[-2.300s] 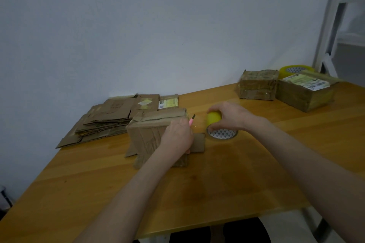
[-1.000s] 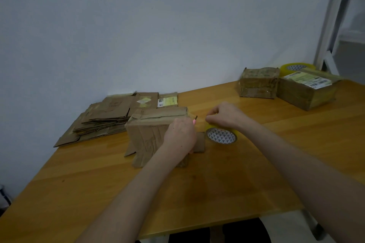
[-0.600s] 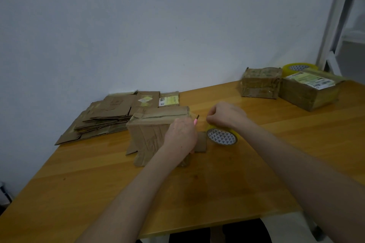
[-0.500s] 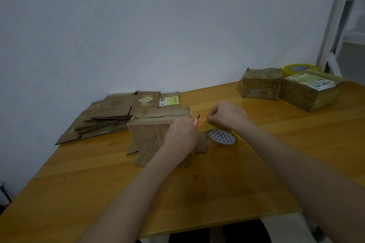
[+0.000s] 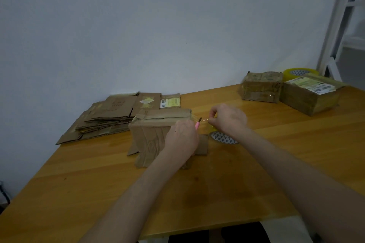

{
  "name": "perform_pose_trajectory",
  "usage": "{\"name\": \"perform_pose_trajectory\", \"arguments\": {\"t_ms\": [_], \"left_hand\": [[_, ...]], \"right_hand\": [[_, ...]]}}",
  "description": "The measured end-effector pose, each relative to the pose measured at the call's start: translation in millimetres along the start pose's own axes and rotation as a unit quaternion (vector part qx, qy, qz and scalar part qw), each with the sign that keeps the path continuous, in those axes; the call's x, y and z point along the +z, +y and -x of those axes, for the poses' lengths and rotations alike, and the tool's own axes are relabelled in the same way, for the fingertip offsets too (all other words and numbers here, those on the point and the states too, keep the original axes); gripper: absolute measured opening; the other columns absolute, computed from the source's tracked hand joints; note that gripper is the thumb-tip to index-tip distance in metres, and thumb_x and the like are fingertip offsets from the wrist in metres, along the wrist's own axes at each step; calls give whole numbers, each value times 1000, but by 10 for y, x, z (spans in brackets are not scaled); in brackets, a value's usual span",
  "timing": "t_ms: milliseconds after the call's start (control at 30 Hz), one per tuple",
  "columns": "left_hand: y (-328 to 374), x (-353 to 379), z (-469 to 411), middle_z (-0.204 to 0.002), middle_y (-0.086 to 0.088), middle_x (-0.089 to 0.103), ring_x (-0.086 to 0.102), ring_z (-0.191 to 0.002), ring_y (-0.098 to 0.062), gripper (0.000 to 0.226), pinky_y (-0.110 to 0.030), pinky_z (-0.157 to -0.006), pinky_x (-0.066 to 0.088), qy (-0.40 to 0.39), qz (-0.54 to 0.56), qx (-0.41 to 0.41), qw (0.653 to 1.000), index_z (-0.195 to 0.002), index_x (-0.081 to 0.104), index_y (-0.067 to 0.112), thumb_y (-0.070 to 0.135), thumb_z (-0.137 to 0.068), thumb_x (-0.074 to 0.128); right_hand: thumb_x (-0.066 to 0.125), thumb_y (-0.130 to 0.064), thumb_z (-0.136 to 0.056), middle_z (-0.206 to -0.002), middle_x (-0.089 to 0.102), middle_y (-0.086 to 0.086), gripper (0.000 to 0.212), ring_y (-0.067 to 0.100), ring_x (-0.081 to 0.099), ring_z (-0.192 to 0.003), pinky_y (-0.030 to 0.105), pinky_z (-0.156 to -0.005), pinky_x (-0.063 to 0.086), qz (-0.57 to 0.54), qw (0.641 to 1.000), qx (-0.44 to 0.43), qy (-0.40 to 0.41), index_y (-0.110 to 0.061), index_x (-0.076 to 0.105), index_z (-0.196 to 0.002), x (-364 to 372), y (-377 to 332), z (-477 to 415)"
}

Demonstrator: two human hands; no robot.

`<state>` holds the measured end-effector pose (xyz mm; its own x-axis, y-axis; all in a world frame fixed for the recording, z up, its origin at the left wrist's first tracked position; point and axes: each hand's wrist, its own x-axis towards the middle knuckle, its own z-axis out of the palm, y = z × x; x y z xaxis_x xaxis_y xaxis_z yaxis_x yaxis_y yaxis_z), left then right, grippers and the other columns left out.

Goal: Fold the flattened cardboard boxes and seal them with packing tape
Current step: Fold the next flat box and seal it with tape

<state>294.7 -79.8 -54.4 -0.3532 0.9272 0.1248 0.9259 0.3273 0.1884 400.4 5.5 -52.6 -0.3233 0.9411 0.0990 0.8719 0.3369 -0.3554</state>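
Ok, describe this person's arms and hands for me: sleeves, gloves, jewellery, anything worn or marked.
Both arms are bare. The left forearm and right forearm show no sleeve or cuff up to the frame's edge. The left hand and right hand are ungloved. No watch, bracelet or ring shows, and no tattoos or markings can be made out in this dim light.

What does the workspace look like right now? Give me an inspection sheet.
Surface: wooden table.
Job's things: upright box at centre; tape strip stretched from its top corner; tape roll lying beside it; stack of flat cardboard behind on the left.
Clutter: a sealed box, a labelled box and a second tape roll at the far right.
Hands: left hand grips a pink cutter at the strip; right hand pinches the strip taut.
Cables: nothing seen.
Surroundings: pale wall; white frame at right.
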Motion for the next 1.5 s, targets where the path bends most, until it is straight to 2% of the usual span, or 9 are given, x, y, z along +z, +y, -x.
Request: {"name": "perform_pose_trajectory", "arguments": {"t_ms": [300, 500, 633, 767, 833, 1000, 1067, 1233, 1500], "left_hand": [[83, -27, -27, -68, 0, 45, 55, -71, -15, 25, -27, -67, 53, -5, -47, 11, 999, -86, 50, 16, 33, -102, 40], [150, -78, -46, -99, -9, 60, 62, -91, -21, 17, -33, -79, 56, -38, -63, 0, 997, -107, 54, 8, 22, -98, 50], [148, -80, -66, -105, -9, 56, 59, -96, -22, 21, -30, -74, 50, -26, -82, 21, 996, -113, 52, 8, 23, -100, 46], [137, -64, -81, -93, -9, 59, 60, -88, -21, 14, -34, -76, 56, -35, -65, 9, 997, -94, 53, 10, 22, -98, 49], [114, -31, -58, -75, -5, 55, 59, -78, -20, 28, -34, -74, 57, -34, -68, 7, 997, -76, 47, 12, 27, -100, 45], [104, -25, -38, -82, -9, 54, 61, -77, -22, 27, -31, -67, 56, -43, -66, 5, 997, -97, 55, 7, 31, -101, 43], [104, -25, -54, -89, -11, 59, 61, -75, -21, 31, -29, -64, 55, -48, -66, 3, 997, -93, 53, 8, 34, -101, 39], [45, -4, 37, -70, -6, 65, 56, -41, -7, 43, -17, -37, 45, -48, -3, -18, 999, -84, 53, 7, 44, -100, 37], [-47, 15, 117, -62, -2, 54, 55, -53, -12, 37, -26, -57, 54, -50, -38, -10, 998, -77, 54, 9, 34, -101, 41]], "right_hand": [[51, -35, -95, -73, 51, -7, 10, 13, 52, -70, 24, -54, 39, 29, 999, -20, 15, -28, 57, -96, 9, -54, 9], [49, -32, -96, -78, 57, -5, 11, 17, 58, -77, 28, -64, 49, 31, 999, -36, 19, -27, 58, -93, 25, -70, 36], [48, -33, -96, -77, 57, -4, 13, 17, 58, -77, 30, -65, 50, 33, 998, -44, 23, -26, 59, -93, 19, -98, 58], [45, -31, -97, -85, 62, -1, 17, 20, 59, -79, 32, -66, 50, 42, 998, -39, 30, -24, 60, -96, -3, -71, 66], [44, -31, -97, -87, 62, -1, 17, 19, 59, -79, 31, -64, 48, 43, 998, -31, 22, -25, 60, -99, 0, -43, 61], [45, -34, -97, -89, 61, -1, 18, 19, 56, -79, 29, -61, 42, 37, 999, -33, 23, -25, 60, -99, 21, -71, 69], [46, -34, -97, -88, 62, -1, 16, 19, 57, -80, 29, -62, 44, 40, 998, -33, 26, -25, 60, -98, 6, -75, 75], [51, -33, -95, -85, 61, -2, 14, 17, 58, -77, 30, -65, 49, 21, 999, -18, 33, -24, 61, -98, 27, 22, 95], [49, -37, -96, -82, 60, -2, 20, 17, 58, -76, 30, -68, 52, 17, 998, -28, 48, -22, 61, -96, -7, -1, 122]]}}
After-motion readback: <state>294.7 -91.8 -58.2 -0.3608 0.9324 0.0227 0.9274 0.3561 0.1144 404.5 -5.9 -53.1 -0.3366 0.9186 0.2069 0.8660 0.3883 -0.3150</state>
